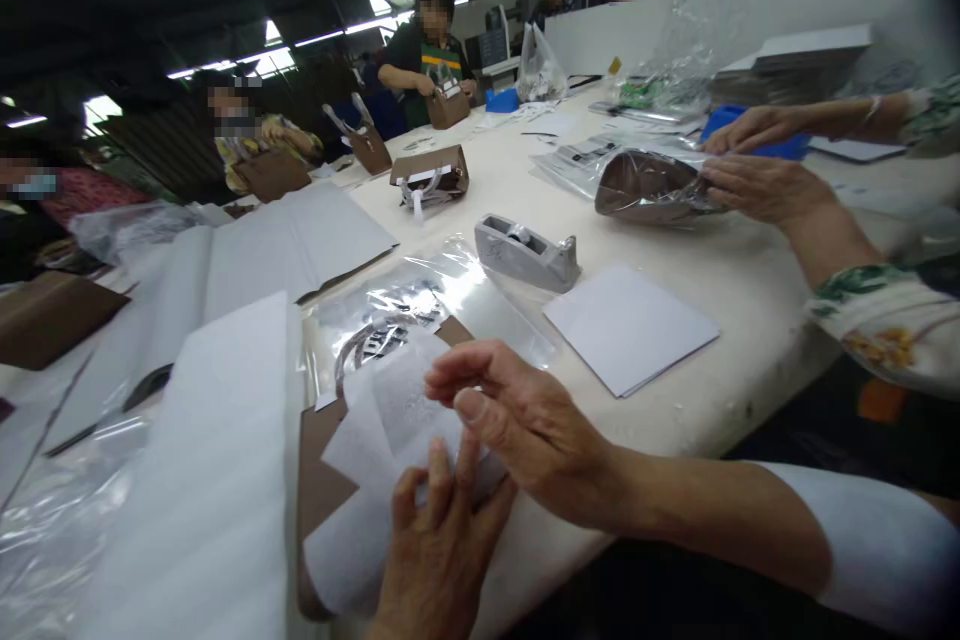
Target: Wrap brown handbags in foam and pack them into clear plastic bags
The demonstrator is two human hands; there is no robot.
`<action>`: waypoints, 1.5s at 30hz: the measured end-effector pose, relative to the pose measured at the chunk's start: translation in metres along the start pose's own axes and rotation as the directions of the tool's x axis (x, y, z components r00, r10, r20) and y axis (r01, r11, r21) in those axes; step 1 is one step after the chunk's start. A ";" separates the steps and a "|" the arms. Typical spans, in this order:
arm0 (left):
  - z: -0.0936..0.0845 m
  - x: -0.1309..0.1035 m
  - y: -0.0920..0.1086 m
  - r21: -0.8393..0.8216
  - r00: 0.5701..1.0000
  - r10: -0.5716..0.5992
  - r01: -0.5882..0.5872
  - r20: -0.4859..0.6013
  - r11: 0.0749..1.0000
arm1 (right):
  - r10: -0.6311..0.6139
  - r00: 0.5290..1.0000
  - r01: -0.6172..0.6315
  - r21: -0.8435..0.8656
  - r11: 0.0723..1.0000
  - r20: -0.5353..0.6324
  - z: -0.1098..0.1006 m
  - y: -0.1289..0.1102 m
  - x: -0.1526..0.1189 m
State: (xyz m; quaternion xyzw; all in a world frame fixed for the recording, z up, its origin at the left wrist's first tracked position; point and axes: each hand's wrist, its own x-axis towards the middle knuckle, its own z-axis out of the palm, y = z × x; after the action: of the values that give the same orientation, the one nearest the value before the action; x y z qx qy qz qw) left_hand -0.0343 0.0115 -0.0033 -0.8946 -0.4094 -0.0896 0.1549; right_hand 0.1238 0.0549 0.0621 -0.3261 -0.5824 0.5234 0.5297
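A brown handbag (pixel 313 455) lies in front of me, mostly covered by white tissue paper (pixel 420 400). My left hand (pixel 442 530) rests on the tissue with its fingers spread. Just above and to the right is my right hand (pixel 536 430), its fingers stretched out and slightly curved, with nothing visible in them. Part of a handle (pixel 346 360) shows at the bag's far side, over a clear plastic bag (pixel 495 310) with black print. White foam sheeting (pixel 217 450) stands along the left of the handbag.
A grey tape dispenser (pixel 525 255) and a stack of white paper (pixel 630 330) stand beyond my hands. At right, a co-worker's hands (pixel 772 190) hold a brown bag in clear plastic (pixel 652 190). More brown handbags (pixel 431 170) are farther off, where other people work.
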 end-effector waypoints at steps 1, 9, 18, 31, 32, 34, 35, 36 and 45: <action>0.001 0.000 0.001 -0.012 1.000 -0.006 0.006 0.004 1.000 | -0.045 0.998 0.046 -0.039 0.998 0.037 0.007 0.006 0.007; -0.057 -0.001 -0.031 -0.263 0.950 0.256 -0.296 -0.176 0.918 | 0.113 0.968 -0.023 -0.372 0.928 0.223 0.025 0.038 0.015; -0.044 0.053 -0.169 -0.450 0.960 -0.150 0.246 0.239 0.859 | 0.013 0.987 0.065 -0.473 0.878 0.160 0.041 0.046 0.017; -0.008 0.077 -0.210 -0.500 0.903 -0.043 0.275 0.427 0.821 | 0.153 0.976 -0.091 -0.344 0.934 0.158 0.031 0.041 0.028; -0.002 0.070 -0.203 -0.482 0.921 -0.137 0.313 0.364 0.818 | 0.156 0.976 -0.092 -0.360 0.928 0.152 0.031 0.044 0.028; 0.008 0.054 -0.189 -0.460 0.920 -0.308 0.388 0.241 0.799 | 0.152 0.980 -0.088 -0.402 0.911 0.130 0.033 0.050 0.027; 0.010 0.047 -0.183 -0.462 0.913 -0.359 0.409 0.196 0.787 | 0.146 0.983 -0.085 -0.423 0.902 0.113 0.035 0.052 0.026; 0.010 0.040 -0.178 -0.472 0.910 -0.381 0.412 0.166 0.779 | 0.139 0.985 -0.079 -0.441 0.894 0.106 0.036 0.054 0.024; -0.042 -0.016 -0.150 -0.550 0.933 -0.287 0.359 0.216 0.754 | 0.033 0.912 0.261 -0.641 0.722 0.408 0.046 0.052 0.011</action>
State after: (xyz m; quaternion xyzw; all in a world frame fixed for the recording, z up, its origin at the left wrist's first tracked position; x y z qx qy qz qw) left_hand -0.1600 0.0779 0.0616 -0.8178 -0.5192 -0.1828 -0.1680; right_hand 0.0677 0.0658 0.0208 -0.3490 -0.8465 0.2919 0.2765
